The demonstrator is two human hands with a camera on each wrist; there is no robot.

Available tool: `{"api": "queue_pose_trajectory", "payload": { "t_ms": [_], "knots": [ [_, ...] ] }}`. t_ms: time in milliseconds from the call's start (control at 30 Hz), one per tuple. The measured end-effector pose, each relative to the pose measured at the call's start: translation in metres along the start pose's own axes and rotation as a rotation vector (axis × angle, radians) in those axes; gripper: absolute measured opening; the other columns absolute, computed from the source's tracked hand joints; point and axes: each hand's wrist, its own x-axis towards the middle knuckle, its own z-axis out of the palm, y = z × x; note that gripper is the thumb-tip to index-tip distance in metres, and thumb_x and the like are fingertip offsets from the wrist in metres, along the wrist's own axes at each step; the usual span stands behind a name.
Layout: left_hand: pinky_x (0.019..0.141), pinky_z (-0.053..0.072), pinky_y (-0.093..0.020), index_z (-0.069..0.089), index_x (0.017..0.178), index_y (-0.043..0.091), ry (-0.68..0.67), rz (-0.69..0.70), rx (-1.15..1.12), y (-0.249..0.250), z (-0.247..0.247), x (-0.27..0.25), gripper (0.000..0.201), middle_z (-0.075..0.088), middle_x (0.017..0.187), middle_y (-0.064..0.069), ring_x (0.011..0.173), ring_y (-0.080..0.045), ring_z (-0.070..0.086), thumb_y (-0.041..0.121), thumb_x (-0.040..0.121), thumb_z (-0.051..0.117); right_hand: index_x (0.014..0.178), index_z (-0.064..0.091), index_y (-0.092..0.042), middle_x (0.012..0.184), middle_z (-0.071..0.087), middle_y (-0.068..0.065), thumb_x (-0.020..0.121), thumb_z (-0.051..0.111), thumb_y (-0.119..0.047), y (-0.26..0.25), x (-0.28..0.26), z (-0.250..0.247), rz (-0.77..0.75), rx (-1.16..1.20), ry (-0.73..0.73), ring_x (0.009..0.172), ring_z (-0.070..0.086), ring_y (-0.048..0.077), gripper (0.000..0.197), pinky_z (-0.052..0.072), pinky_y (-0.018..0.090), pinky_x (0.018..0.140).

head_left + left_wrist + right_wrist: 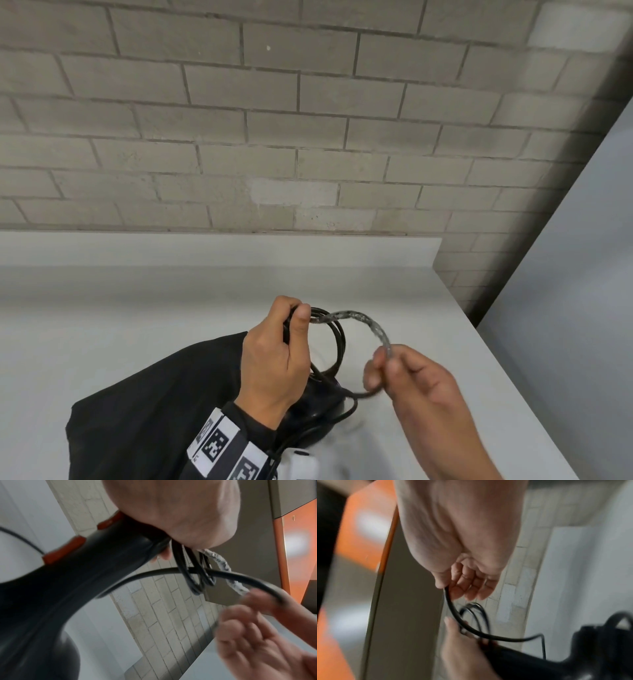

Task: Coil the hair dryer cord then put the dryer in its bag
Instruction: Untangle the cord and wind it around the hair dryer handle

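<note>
My left hand [274, 356] grips the handle of the black hair dryer [72, 582] together with several loops of black cord [334, 337] above the white counter. The dryer has orange switches [64, 550] on its handle. A stretch of the cord wrapped in clear tape [370, 325] arcs from the left hand to my right hand [397, 370], which pinches the cord [453, 609] between thumb and fingers. The black bag [154, 411] lies flat on the counter under my left forearm. The dryer's body [315, 404] is mostly hidden below the left hand.
The white counter [137, 308] meets a grey brick wall [274, 137] behind. Its right edge [496, 359] drops off to a grey floor. An orange and grey panel [295, 547] shows in the wrist views. A white object [298, 462] sits at the bottom edge.
</note>
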Motion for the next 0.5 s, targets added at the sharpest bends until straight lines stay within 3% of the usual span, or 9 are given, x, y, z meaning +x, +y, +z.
{"api": "queue_pose_trajectory", "payload": {
  "t_ms": [67, 133, 167, 233, 300, 333, 400, 500],
  "knots": [
    [0.044, 0.031, -0.018, 0.049, 0.086, 0.030, -0.002, 0.009, 0.009, -0.001, 0.000, 0.002, 0.038, 0.037, 0.049, 0.012, 0.043, -0.012, 0.042, 0.059, 0.101, 0.030, 0.081, 0.068, -0.001, 0.056, 0.049, 0.007, 0.071, 0.082, -0.048, -0.004, -0.003, -0.008, 0.131, 0.412, -0.036, 0.065, 0.057, 0.027, 0.050, 0.053, 0.032, 0.069],
    [0.043, 0.033, -0.020, 0.050, 0.086, 0.029, 0.002, 0.013, 0.009, -0.002, 0.001, 0.002, 0.038, 0.039, 0.049, 0.011, 0.044, -0.013, 0.043, 0.058, 0.102, 0.031, 0.099, 0.063, 0.007, 0.061, 0.050, 0.006, 0.092, 0.064, -0.042, 0.000, -0.005, -0.013, 0.151, 0.679, -0.211, 0.073, 0.059, 0.031, 0.049, 0.051, 0.042, 0.080],
    [0.043, 0.034, -0.022, 0.050, 0.086, 0.029, 0.004, 0.012, 0.004, -0.002, 0.002, 0.002, 0.038, 0.041, 0.049, 0.009, 0.044, -0.013, 0.044, 0.058, 0.102, 0.031, 0.104, 0.061, 0.005, 0.066, 0.054, 0.005, 0.095, 0.060, -0.040, 0.003, -0.008, -0.015, 0.111, 0.627, -0.258, 0.079, 0.060, 0.030, 0.047, 0.049, 0.042, 0.085],
    [0.044, 0.034, -0.021, 0.051, 0.086, 0.027, 0.011, 0.012, -0.003, -0.002, 0.002, 0.002, 0.039, 0.042, 0.050, 0.007, 0.045, -0.014, 0.045, 0.057, 0.102, 0.032, 0.094, 0.067, -0.010, 0.079, 0.067, 0.003, 0.083, 0.076, -0.037, 0.011, -0.016, -0.017, 0.026, 0.206, -0.263, 0.092, 0.063, 0.027, 0.030, 0.047, 0.041, 0.089],
    [0.046, 0.031, -0.015, 0.053, 0.085, 0.022, 0.019, 0.010, 0.004, -0.002, 0.001, 0.003, 0.043, 0.041, 0.051, 0.008, 0.047, -0.013, 0.045, 0.055, 0.102, 0.032, 0.085, 0.068, -0.023, 0.106, 0.072, 0.005, 0.078, 0.082, -0.022, 0.019, -0.023, -0.013, -0.074, -0.168, -0.276, 0.120, 0.058, 0.025, 0.015, 0.042, 0.038, 0.102],
    [0.047, 0.030, -0.013, 0.054, 0.084, 0.020, 0.018, 0.007, 0.006, -0.003, 0.000, 0.004, 0.045, 0.041, 0.051, 0.010, 0.048, -0.012, 0.045, 0.055, 0.102, 0.032, 0.083, 0.068, -0.028, 0.118, 0.069, 0.005, 0.079, 0.081, -0.017, 0.024, -0.024, -0.010, -0.085, -0.263, -0.293, 0.129, 0.053, 0.024, 0.017, 0.038, 0.035, 0.108],
    [0.048, 0.029, -0.011, 0.055, 0.083, 0.018, 0.009, 0.001, 0.009, -0.003, 0.000, 0.005, 0.047, 0.041, 0.051, 0.012, 0.048, -0.010, 0.045, 0.055, 0.102, 0.032, 0.084, 0.068, -0.031, 0.129, 0.064, -0.001, 0.081, 0.078, -0.012, 0.035, -0.025, -0.003, -0.094, -0.360, -0.289, 0.129, 0.053, 0.021, 0.022, 0.038, 0.035, 0.109],
    [0.049, 0.030, -0.011, 0.054, 0.082, 0.018, -0.003, 0.004, 0.006, -0.002, 0.000, 0.005, 0.048, 0.041, 0.051, 0.012, 0.049, -0.009, 0.046, 0.056, 0.102, 0.032, 0.093, 0.071, -0.029, 0.124, 0.065, -0.006, 0.078, 0.079, -0.008, 0.042, -0.023, 0.007, -0.173, -0.435, -0.166, 0.107, 0.066, 0.019, 0.026, 0.051, 0.033, 0.093]
  ]
}}
